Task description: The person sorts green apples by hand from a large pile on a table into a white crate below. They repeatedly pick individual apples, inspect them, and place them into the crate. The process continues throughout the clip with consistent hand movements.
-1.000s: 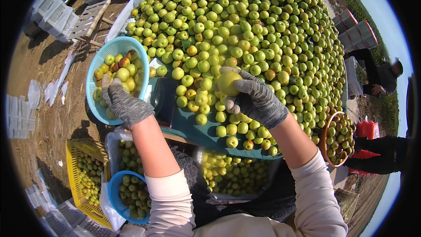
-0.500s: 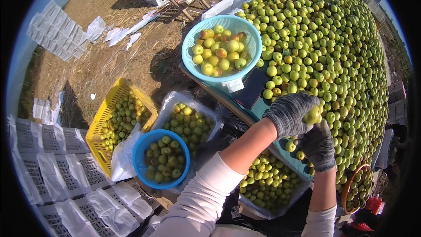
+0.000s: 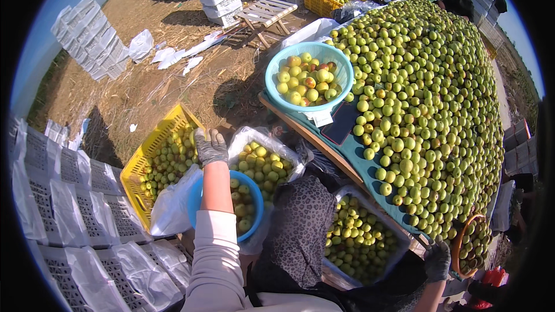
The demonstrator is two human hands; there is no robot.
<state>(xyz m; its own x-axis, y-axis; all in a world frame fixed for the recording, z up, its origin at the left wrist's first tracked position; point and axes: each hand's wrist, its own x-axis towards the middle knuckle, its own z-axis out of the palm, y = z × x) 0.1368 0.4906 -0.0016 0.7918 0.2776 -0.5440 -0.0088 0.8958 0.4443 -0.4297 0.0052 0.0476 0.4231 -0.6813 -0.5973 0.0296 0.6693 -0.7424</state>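
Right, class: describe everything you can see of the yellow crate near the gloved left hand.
The yellow crate is a rectangular basket of what looks like plastic, its walls pierced with a lattice of holes. It sits on the straw-strewn ground, tilted in the view, and is partly filled with green fruit. The left hand, in a grey glove, hovers over its right edge; whether it touches the rim is unclear. A white bag overlaps its near corner, and a blue bowl stands beside it.
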